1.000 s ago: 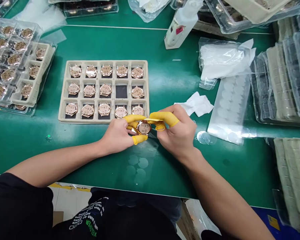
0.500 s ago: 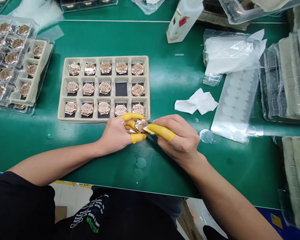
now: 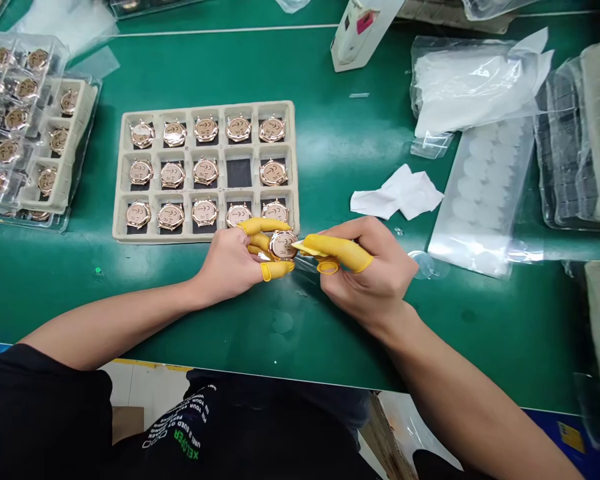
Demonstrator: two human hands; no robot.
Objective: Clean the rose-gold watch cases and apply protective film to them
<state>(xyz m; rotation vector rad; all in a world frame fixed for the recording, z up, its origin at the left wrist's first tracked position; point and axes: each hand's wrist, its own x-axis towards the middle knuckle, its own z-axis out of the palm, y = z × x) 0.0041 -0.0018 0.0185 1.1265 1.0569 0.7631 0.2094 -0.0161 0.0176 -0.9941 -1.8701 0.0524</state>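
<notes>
Pinching a rose-gold watch case (image 3: 283,245), the left hand (image 3: 227,267) is steadying it for the right hand's (image 3: 367,277) narrowly held pale strip (image 3: 300,248).

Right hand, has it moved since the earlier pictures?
Yes, slightly: the right hand has drawn back from the near right corner of the watch-case tray, toward the person.
</notes>
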